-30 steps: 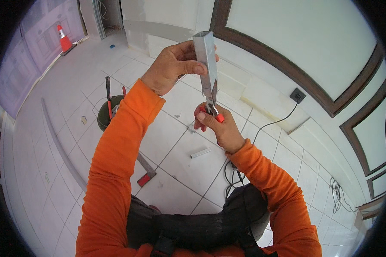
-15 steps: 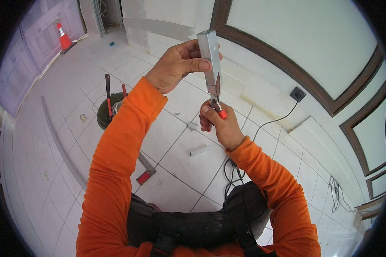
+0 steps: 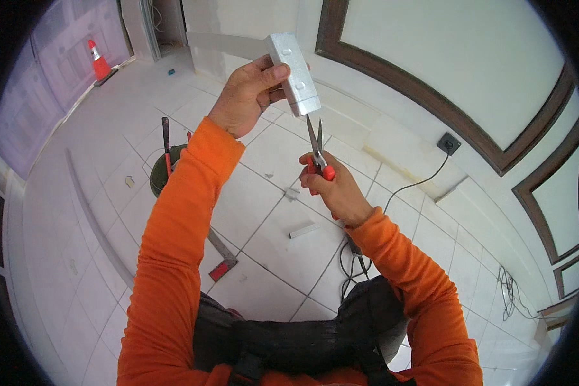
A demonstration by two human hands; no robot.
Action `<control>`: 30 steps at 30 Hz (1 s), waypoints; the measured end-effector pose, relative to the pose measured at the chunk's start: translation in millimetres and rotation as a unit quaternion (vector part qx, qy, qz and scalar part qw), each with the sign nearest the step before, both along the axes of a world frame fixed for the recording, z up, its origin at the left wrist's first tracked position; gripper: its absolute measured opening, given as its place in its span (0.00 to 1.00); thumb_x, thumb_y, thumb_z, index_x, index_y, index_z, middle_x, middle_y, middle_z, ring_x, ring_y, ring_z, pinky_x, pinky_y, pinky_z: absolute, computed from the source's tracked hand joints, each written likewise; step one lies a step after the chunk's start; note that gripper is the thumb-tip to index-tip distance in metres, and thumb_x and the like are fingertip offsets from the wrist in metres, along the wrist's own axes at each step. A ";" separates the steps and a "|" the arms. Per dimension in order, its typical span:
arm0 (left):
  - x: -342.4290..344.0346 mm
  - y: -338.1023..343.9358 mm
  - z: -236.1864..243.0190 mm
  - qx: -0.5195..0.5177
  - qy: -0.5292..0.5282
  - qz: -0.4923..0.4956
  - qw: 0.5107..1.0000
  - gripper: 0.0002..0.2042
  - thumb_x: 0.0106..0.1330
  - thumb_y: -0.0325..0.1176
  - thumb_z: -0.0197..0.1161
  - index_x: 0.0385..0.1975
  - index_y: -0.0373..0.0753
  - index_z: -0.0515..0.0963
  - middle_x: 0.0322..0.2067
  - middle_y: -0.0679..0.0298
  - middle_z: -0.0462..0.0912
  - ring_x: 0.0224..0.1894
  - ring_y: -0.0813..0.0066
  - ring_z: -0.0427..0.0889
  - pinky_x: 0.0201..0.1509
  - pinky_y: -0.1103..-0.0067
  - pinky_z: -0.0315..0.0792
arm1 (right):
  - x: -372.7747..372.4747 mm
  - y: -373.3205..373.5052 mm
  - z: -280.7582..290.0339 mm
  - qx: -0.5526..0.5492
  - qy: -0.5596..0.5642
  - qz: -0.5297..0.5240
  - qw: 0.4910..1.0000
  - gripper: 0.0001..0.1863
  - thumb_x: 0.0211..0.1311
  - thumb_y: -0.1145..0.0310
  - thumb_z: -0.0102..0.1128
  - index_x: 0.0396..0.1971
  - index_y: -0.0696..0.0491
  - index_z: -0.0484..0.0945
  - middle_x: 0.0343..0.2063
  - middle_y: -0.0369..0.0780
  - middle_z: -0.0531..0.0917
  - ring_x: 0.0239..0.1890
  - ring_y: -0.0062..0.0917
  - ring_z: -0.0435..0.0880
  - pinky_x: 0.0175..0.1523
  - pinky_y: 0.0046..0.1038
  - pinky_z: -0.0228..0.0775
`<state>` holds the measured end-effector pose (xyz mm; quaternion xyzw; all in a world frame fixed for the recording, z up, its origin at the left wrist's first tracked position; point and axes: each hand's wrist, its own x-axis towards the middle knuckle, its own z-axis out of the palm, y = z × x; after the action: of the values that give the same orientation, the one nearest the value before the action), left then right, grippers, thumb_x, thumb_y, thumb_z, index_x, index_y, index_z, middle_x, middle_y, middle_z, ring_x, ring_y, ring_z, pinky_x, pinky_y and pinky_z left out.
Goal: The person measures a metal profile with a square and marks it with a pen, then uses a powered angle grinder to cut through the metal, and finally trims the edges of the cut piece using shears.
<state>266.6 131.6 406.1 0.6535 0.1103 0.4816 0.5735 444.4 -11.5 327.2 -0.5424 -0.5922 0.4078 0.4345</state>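
My left hand [image 3: 248, 93] is closed round a short silver metal channel [image 3: 294, 74], held up and tilted, with its thumb on the face that bears two round marks. Below the channel's lower end, my right hand [image 3: 338, 190] grips red-handled metal snips [image 3: 317, 151]. Their two blades point up and stand apart; the left blade's tip is at the channel's lower edge, and whether it touches I cannot tell. On the tiles beneath lie a small metal offcut [image 3: 303, 229] and a bent metal scrap [image 3: 292, 193].
A dark green bucket [image 3: 159, 177] with red-handled tools stands left of my left forearm. Nearby lie a square [image 3: 222, 264] with a red end and a long metal strip [image 3: 96, 219]. Black cable [image 3: 357, 264] is by my right knee. An orange cone [image 3: 99, 63] stands far left.
The channel has turned so its marked face shows, and it has shifted up and left. The snips have come off it, and their blades have spread.
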 end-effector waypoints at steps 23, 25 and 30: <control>15.7 -12.7 -4.0 -0.072 -0.022 0.019 0.997 0.18 0.71 0.41 0.60 0.53 0.33 0.77 0.45 0.62 0.83 0.49 0.71 0.80 0.60 0.72 0.71 | 6.9 1.9 19.3 -0.014 0.118 -0.040 0.992 0.13 0.63 0.63 0.61 0.36 0.59 0.79 0.23 0.35 0.78 0.28 0.18 0.76 0.36 0.22 0.68; 18.3 -12.9 -6.5 -0.055 0.015 -0.002 0.998 0.21 0.71 0.43 0.61 0.55 0.32 0.76 0.46 0.61 0.83 0.50 0.71 0.80 0.61 0.72 0.70 | 10.1 4.5 14.1 0.037 0.107 -0.038 0.993 0.13 0.64 0.64 0.60 0.40 0.59 0.79 0.25 0.35 0.78 0.27 0.18 0.74 0.36 0.22 0.67; 15.4 -13.4 -6.1 -0.035 0.018 0.003 0.999 0.22 0.70 0.42 0.64 0.55 0.30 0.76 0.47 0.60 0.83 0.49 0.70 0.82 0.61 0.73 0.73 | 10.3 0.9 16.0 0.056 0.127 -0.012 0.990 0.15 0.64 0.63 0.62 0.43 0.59 0.79 0.27 0.35 0.79 0.28 0.18 0.73 0.37 0.22 0.67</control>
<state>282.0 118.2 400.0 0.6413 0.1392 0.4679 0.5920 454.7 -10.6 343.2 -0.4682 -0.5478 0.4342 0.5405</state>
